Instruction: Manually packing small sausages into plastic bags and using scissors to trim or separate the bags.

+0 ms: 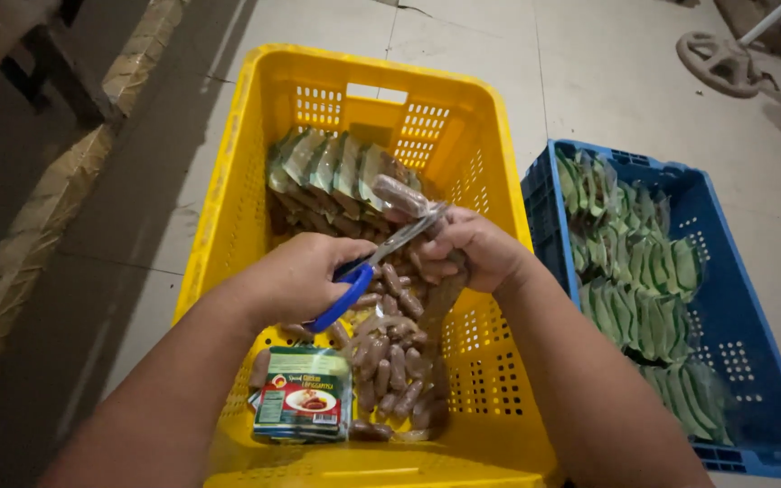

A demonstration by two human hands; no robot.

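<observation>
Head view, left hand: your left hand (305,276) is clamped round the blue handles of the scissors (374,262), over the middle of the yellow crate (228,226).
Head view, scissors: the metal blades point up and right, towards your other hand, and meet the clear pack there.
Head view, right hand: your right hand (467,248) has its fingers closed on a clear pack of sausages (404,197), held up above the crate's centre.
Head view, loose sausages: a heap of small brown sausages (395,361) lies on the crate floor, below both hands, towards the near right corner.
Head view, labelled packs: a stack of green labelled packs (303,396) sits at the near edge, just beside the heap.
Head view, far end: a row of sealed packs (332,176) stands on edge against the far wall of the crate.
Head view, blue crate: a blue crate (752,361) sits just right of the yellow one, holding rows of green packs (644,289).
Head view, floor: both crates rest on a pale concrete floor (607,72).
</observation>
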